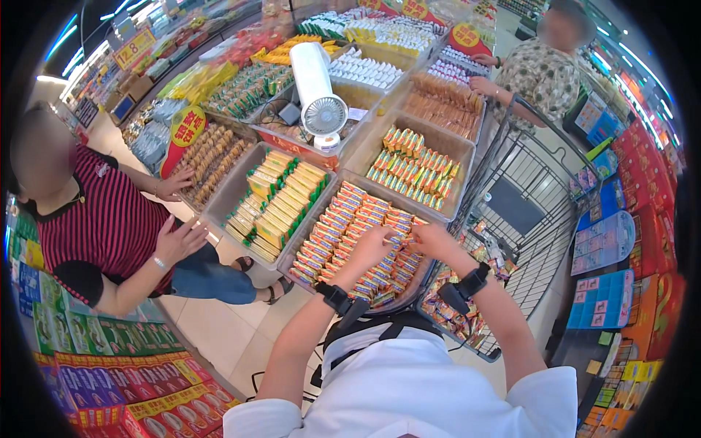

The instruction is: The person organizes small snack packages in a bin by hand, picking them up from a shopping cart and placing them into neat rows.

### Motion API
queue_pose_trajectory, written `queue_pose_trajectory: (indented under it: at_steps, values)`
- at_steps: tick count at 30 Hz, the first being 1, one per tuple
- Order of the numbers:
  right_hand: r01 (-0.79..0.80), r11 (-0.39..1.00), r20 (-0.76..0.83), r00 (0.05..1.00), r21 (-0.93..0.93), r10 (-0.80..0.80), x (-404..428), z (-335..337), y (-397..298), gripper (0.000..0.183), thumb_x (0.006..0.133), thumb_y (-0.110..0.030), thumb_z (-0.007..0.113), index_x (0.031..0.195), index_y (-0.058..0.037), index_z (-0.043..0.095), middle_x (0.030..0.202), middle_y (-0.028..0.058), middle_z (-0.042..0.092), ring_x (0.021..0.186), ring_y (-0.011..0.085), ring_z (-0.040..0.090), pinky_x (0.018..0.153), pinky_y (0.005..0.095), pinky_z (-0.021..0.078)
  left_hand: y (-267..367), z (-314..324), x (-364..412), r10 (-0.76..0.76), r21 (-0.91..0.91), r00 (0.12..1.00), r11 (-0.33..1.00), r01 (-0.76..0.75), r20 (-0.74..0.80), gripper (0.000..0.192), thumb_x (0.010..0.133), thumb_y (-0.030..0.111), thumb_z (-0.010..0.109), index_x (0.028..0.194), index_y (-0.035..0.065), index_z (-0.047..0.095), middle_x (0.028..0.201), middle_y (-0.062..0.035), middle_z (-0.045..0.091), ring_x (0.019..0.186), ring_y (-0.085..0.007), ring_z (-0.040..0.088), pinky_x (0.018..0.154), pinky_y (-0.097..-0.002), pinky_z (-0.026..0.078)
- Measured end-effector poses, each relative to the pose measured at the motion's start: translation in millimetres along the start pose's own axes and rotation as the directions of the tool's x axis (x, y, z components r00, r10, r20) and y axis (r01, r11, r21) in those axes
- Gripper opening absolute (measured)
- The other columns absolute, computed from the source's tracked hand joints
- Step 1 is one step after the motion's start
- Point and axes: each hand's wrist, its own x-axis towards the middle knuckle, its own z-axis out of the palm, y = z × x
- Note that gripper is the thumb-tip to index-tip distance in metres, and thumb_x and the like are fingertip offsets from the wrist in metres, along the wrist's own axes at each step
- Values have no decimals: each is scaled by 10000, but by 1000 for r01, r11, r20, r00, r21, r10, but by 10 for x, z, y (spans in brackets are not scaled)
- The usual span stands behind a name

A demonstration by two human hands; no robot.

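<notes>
Before me stands a clear plastic bin (287, 263) with rows of small wrapped snack packets (328, 241) in orange, red and blue wrappers, standing on edge. My left hand (375, 245) is over the middle rows, its fingers bent towards the packets. Close by on the right, my right hand (436, 242) reaches down at the bin's right edge, fingertips curled among the packets. A small gap separates the two hands. Whether either hand pinches a packet is hard to tell, as the fingertips are small and partly hidden.
A shopping cart (526, 219) holding loose packets stands at my right. Adjoining bins hold yellow-green packets (285, 197) and other snacks (413, 164). A white fan (317, 93) stands behind them. One person (109, 219) is at the left, another (539, 76) at the far right.
</notes>
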Motion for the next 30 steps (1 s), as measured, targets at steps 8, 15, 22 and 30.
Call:
queue_pose_trajectory:
  at_steps: [8,15,22,30]
  values:
    - [-145,970,-52,989,-193,138,-40,278,39,192,664,-211,618,741,-36,593,671,147,582,675,305,577,623,392,471,6,377,204,180,332,983,926,-181,35,289,619,127,637,896,65,582,848,-125,524,843,-292,512,710,-386,427]
    - [-187,864,-63,982,-468,179,-14,474,69,107,680,-152,559,705,-84,639,848,99,606,875,250,535,714,329,444,-88,579,288,256,455,963,850,-266,83,143,623,102,603,758,59,593,789,-103,529,807,-279,498,706,-392,413]
    - [-271,840,32,946,-470,323,81,429,-3,149,649,-209,614,749,-103,641,830,71,612,895,246,519,780,335,388,-150,642,327,299,497,954,827,-262,6,84,639,127,569,696,68,586,800,-84,523,828,-257,486,693,-374,398]
    - [-221,826,-9,967,-519,253,73,484,53,120,665,-179,589,758,-121,637,824,66,594,879,220,508,741,346,358,-68,606,365,148,522,987,839,-155,56,126,624,140,600,746,109,601,824,-71,520,858,-254,477,722,-393,383]
